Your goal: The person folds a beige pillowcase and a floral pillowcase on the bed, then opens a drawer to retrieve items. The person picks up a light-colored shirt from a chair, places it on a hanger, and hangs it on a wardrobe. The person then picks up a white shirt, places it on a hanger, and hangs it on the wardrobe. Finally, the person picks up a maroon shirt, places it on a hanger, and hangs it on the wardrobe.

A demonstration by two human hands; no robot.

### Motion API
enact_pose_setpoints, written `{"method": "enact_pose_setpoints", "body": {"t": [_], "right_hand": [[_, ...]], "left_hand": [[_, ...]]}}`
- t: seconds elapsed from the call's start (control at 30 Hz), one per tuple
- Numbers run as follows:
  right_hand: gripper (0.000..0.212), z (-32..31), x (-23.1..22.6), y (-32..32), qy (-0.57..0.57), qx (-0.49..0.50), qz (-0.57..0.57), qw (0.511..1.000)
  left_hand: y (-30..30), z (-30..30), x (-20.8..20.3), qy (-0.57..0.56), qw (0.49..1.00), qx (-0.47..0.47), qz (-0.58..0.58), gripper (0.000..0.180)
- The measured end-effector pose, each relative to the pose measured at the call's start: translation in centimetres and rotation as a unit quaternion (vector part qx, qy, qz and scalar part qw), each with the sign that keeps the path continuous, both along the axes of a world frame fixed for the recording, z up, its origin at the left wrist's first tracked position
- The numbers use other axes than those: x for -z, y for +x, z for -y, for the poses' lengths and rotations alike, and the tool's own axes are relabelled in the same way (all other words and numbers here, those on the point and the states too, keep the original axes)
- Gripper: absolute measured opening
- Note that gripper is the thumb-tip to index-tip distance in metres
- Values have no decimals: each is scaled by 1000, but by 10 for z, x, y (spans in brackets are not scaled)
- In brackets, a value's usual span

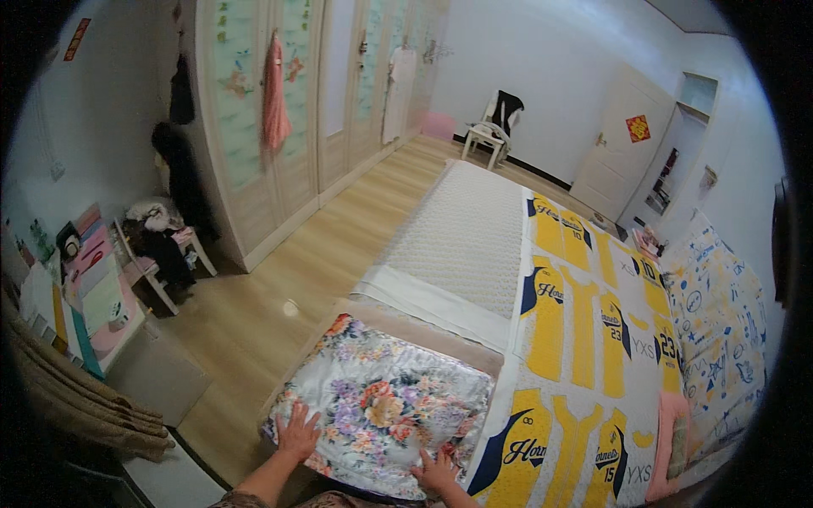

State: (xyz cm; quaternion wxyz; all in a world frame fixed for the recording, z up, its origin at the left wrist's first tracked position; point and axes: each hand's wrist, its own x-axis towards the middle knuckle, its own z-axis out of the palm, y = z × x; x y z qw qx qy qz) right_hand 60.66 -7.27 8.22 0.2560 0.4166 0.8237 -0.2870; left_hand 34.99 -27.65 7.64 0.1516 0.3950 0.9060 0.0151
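Left hand (pixel 298 433), right hand (pixel 436 474): fingers spread on top of floral cloth (pixel 381 398). Cloth's on bed (pixel 461 216); wardrobe (pixel 296 127) beyond.

Soft light, dark rim possibly blurry

The bed (pixel 457 349) carries a pale quilted cover (pixel 461 216) across its farther part, a plain white band of cloth (pixel 428 305) at that cover's near edge. Nearer lies a shiny floral cloth (pixel 381 402) — and along the right stretches a white sheet (pixel 584 339) printed with yellow-and-navy jersey pieces.
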Motion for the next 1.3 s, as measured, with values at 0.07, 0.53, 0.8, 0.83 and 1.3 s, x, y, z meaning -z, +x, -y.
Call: {"method": "enact_pose_setpoints", "body": {"t": [0.07,0.53,0.8,0.83,1.3], "right_hand": [[65,-1,-10,-5,1,-11,5,1000],[73,67,50,-210,19,5,-176,984],[60,98,87,-257,81,-10,60,995],[54,110,61,-272,-20,52,56,997],[43,93,77,-307,-68,250,30,965]], "left_hand": [[-8,10,0,5,999,27,32,45],[-111,226,106,146,975,9,169,42],[-182,480,213,-357,889,-28,286,21],[-176,506,237,-386,887,5,252,25],[-343,322,124,113,845,-184,488,29]]}}
